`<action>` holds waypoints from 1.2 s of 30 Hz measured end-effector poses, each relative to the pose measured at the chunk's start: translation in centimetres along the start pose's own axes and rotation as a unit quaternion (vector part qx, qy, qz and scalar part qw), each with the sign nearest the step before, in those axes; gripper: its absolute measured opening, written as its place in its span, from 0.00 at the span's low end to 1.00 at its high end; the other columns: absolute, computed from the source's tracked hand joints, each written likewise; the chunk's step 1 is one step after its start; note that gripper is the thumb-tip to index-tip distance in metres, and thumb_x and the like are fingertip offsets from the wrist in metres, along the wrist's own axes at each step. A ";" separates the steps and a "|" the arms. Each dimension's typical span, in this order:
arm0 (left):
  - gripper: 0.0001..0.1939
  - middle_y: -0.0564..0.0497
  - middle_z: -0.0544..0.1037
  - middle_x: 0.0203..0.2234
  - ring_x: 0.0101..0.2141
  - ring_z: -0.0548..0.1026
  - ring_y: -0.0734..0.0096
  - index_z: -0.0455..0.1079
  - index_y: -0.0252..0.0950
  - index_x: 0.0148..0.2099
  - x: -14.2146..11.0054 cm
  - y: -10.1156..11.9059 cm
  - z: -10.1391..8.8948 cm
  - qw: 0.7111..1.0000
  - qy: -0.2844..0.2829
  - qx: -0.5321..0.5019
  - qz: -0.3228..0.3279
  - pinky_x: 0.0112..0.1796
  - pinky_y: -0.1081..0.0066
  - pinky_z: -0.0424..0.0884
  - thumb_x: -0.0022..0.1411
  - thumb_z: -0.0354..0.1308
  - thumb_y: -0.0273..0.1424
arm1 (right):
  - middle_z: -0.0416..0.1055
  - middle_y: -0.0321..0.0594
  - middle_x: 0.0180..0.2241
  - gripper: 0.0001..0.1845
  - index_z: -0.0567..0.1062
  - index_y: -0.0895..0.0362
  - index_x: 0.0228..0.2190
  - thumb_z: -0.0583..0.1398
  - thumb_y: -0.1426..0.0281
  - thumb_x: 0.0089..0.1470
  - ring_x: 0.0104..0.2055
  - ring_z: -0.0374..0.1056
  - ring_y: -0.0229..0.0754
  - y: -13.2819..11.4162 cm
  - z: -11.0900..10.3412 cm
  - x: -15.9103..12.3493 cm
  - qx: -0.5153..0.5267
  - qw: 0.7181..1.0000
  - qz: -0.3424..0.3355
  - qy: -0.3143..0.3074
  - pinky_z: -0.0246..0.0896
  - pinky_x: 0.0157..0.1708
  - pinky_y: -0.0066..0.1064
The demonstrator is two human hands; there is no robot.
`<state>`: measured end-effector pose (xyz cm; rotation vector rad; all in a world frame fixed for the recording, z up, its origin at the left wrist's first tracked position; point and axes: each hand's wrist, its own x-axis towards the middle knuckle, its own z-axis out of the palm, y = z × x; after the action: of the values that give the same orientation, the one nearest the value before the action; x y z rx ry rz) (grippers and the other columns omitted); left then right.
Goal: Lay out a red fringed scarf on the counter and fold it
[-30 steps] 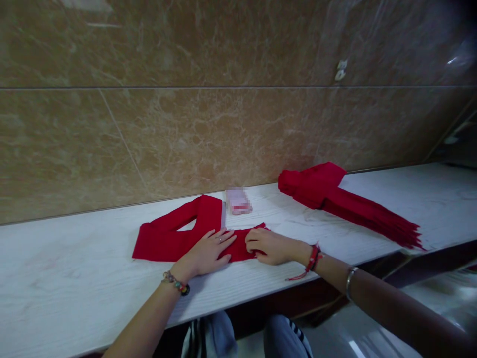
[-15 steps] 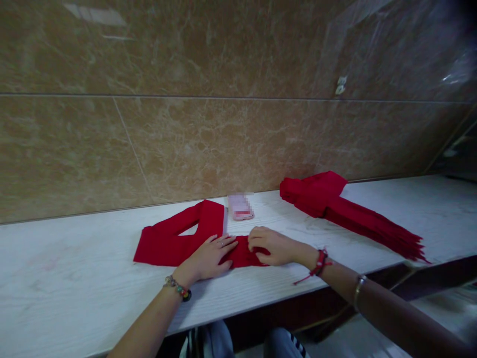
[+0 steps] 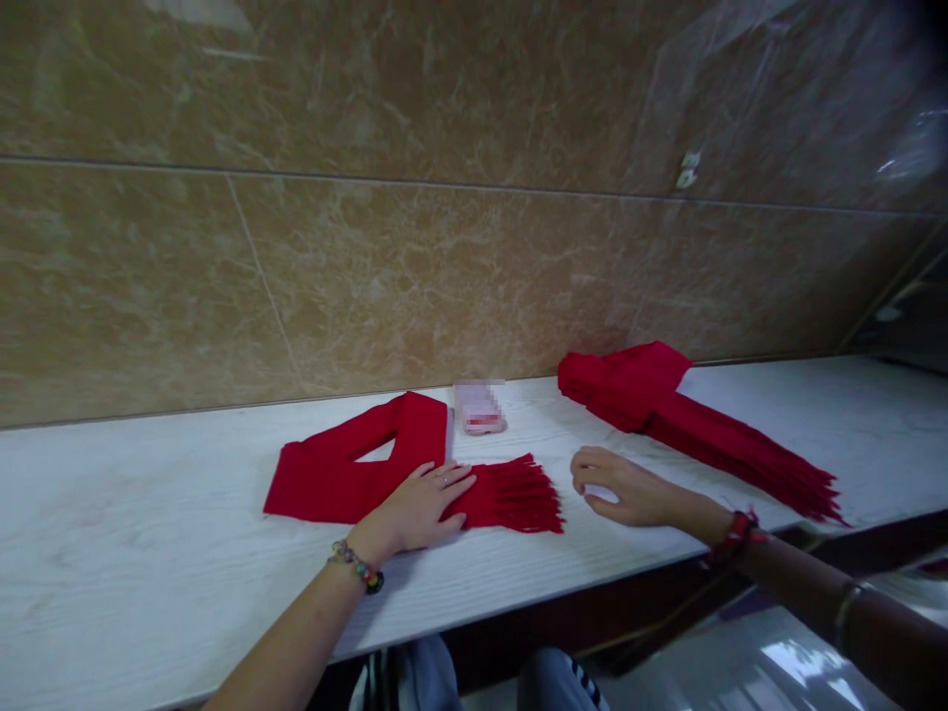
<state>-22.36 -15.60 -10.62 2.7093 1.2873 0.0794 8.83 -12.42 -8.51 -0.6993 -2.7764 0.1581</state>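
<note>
A red fringed scarf [image 3: 326,489] lies folded into a loop on the white table, its fringe spread toward the right. My left hand [image 3: 422,506] rests flat on the scarf near its fringed end, fingers outstretched. Just right of the fringe, apart from it, my right hand [image 3: 622,487] hovers low over the tabletop with curled fingers; a gap shows between thumb and fingers, with nothing held there. A second red scarf [image 3: 629,385], or a stack of them, lies folded farther right, its fringe pointing to the front right.
A pink phone [image 3: 478,407], partly blurred out, lies behind the near scarf by the wall. The brown marble-patterned wall [image 3: 415,276] closes off the back of the white table [image 3: 148,563]. My knees show under its front edge.
My right hand has left the scarf's fringe and moved right, leaving the fringe in plain sight. My left hand stays on the scarf.
</note>
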 end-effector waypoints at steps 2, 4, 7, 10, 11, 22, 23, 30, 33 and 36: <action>0.28 0.48 0.55 0.58 0.58 0.52 0.64 0.51 0.40 0.60 0.0 0.1 -0.1 1.000 0.005 -0.001 -0.002 0.55 0.58 0.45 0.59 0.46 0.39 | 0.64 0.42 0.31 0.06 0.67 0.57 0.28 0.53 0.77 0.47 0.36 0.58 0.42 -1.1 0.2 2.2 0.020 0.998 -0.014 0.056 0.56 0.38 0.34; 0.27 0.47 0.55 0.58 0.58 0.52 0.64 0.52 0.39 0.60 -0.1 0.2 -0.3 1.000 0.010 0.004 -0.003 0.55 0.59 0.45 0.59 0.46 0.38 | 0.64 0.42 0.31 0.06 0.67 0.57 0.28 0.52 0.77 0.47 0.37 0.58 0.41 -2.1 1.3 5.3 0.027 0.996 -0.039 0.072 0.56 0.39 0.34; 0.27 0.47 0.54 0.59 0.58 0.51 0.64 0.51 0.38 0.60 -0.3 0.2 -0.4 1.000 0.006 0.010 0.000 0.55 0.59 0.45 0.59 0.45 0.39 | 0.64 0.40 0.27 0.05 0.67 0.58 0.25 0.53 0.78 0.46 0.33 0.58 0.40 -2.3 3.7 8.8 0.013 0.998 -0.063 0.014 0.56 0.35 0.31; 0.28 0.48 0.53 0.59 0.58 0.50 0.66 0.49 0.40 0.61 -0.3 0.1 -0.3 1.000 -0.002 0.012 0.004 0.56 0.60 0.44 0.59 0.45 0.39 | 0.64 0.39 0.26 0.05 0.66 0.58 0.24 0.52 0.78 0.45 0.31 0.58 0.39 -0.9 5.1 8.4 0.003 0.999 -0.049 -0.020 0.56 0.33 0.30; 0.28 0.49 0.53 0.59 0.58 0.50 0.66 0.49 0.40 0.61 -0.3 0.1 -0.2 1.000 -0.005 0.013 0.006 0.56 0.60 0.44 0.60 0.45 0.40 | 0.64 0.39 0.26 0.06 0.66 0.58 0.24 0.52 0.79 0.45 0.31 0.58 0.38 -0.3 5.1 7.4 0.001 0.999 -0.041 -0.022 0.55 0.33 0.30; 0.28 0.47 0.55 0.58 0.58 0.51 0.64 0.51 0.38 0.60 -0.1 0.3 -0.3 1.000 0.007 -0.002 0.003 0.55 0.58 0.45 0.58 0.46 0.39 | 0.65 0.41 0.29 0.07 0.68 0.57 0.28 0.52 0.77 0.47 0.35 0.58 0.41 -2.6 1.7 5.0 0.035 0.997 -0.059 0.032 0.56 0.36 0.33; 0.28 0.47 0.55 0.58 0.58 0.51 0.64 0.52 0.38 0.60 -0.2 0.3 -0.2 1.000 0.011 -0.003 0.004 0.55 0.58 0.45 0.58 0.46 0.39 | 0.65 0.41 0.29 0.07 0.68 0.57 0.28 0.52 0.77 0.47 0.35 0.58 0.41 -3.5 2.3 5.8 0.045 0.995 -0.083 0.016 0.56 0.37 0.33; 0.27 0.49 0.55 0.59 0.58 0.50 0.64 0.51 0.40 0.60 -0.4 0.5 0.5 0.999 0.027 -0.017 0.011 0.55 0.57 0.44 0.59 0.44 0.41 | 0.65 0.41 0.29 0.09 0.68 0.56 0.27 0.50 0.78 0.48 0.33 0.59 0.42 -3.4 3.8 3.5 0.065 0.994 -0.056 -0.061 0.57 0.34 0.35; 0.27 0.49 0.53 0.59 0.59 0.49 0.64 0.52 0.41 0.59 -0.9 0.6 0.1 0.999 0.028 -0.031 0.014 0.55 0.58 0.45 0.60 0.44 0.43 | 0.65 0.41 0.27 0.10 0.69 0.54 0.26 0.51 0.75 0.51 0.33 0.60 0.42 -2.4 1.7 2.0 0.075 0.993 -0.058 -0.077 0.57 0.35 0.36; 0.26 0.50 0.49 0.60 0.60 0.45 0.65 0.52 0.43 0.59 -2.8 -0.5 -0.8 0.996 0.072 -0.045 -0.013 0.56 0.59 0.44 0.61 0.42 0.44 | 0.64 0.41 0.27 0.11 0.73 0.53 0.29 0.51 0.71 0.54 0.32 0.61 0.41 -2.2 -1.2 3.5 0.092 0.994 -0.057 -0.003 0.57 0.32 0.34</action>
<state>-24.58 -17.34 -9.86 2.6526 1.3226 0.3276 5.22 -12.66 -6.19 -0.4936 -2.7541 0.3865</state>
